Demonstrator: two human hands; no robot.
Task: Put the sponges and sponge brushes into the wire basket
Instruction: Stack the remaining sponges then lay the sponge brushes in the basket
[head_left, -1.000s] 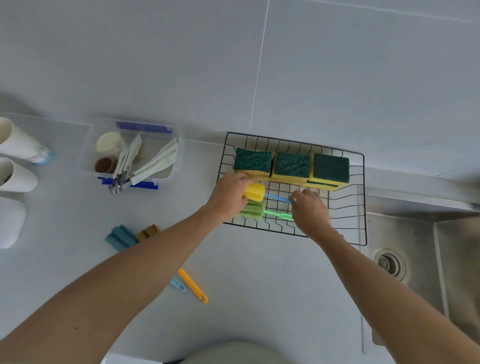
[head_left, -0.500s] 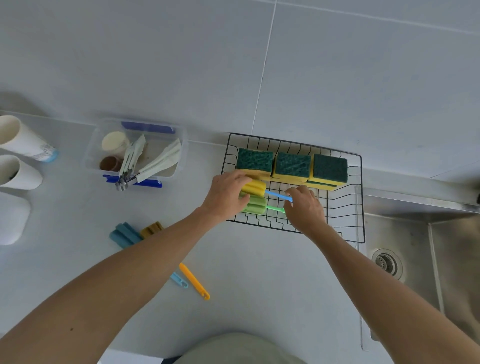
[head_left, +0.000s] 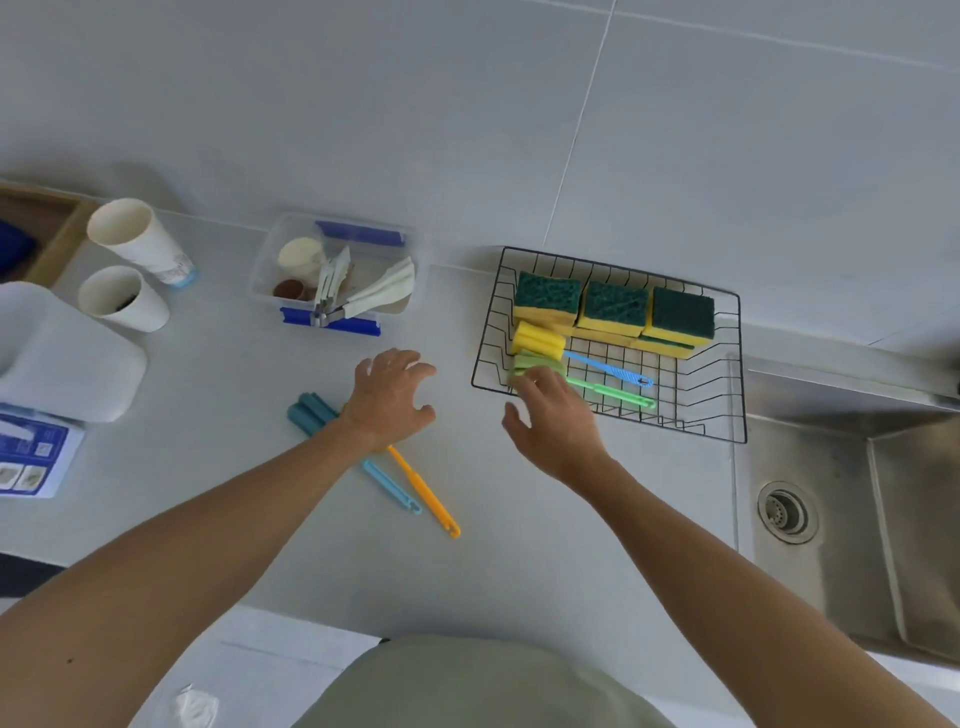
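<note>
The black wire basket (head_left: 727, 364) stands against the wall and holds green-and-yellow sponges (head_left: 615, 309) in a row at the back. In front of them lie a yellow sponge brush (head_left: 537, 340) with a blue handle and a green sponge brush (head_left: 610, 389). My right hand (head_left: 553, 421) hovers open over the basket's front left corner, partly covering the green brush's head. My left hand (head_left: 392, 397) is open above the counter, over a blue sponge brush (head_left: 311, 415) and an orange-handled brush (head_left: 423, 491) lying there. Neither hand holds anything.
A clear plastic box (head_left: 337, 275) with utensils sits behind my left hand. Two paper cups (head_left: 135, 244), a white container (head_left: 62, 353) and a printed leaflet (head_left: 31, 457) stand at the left. A steel sink (head_left: 852, 519) with a drain lies right of the basket.
Both hands have let go of the yellow and green brushes in the basket and drawn back. My left hand has moved left over the brushes on the counter.
</note>
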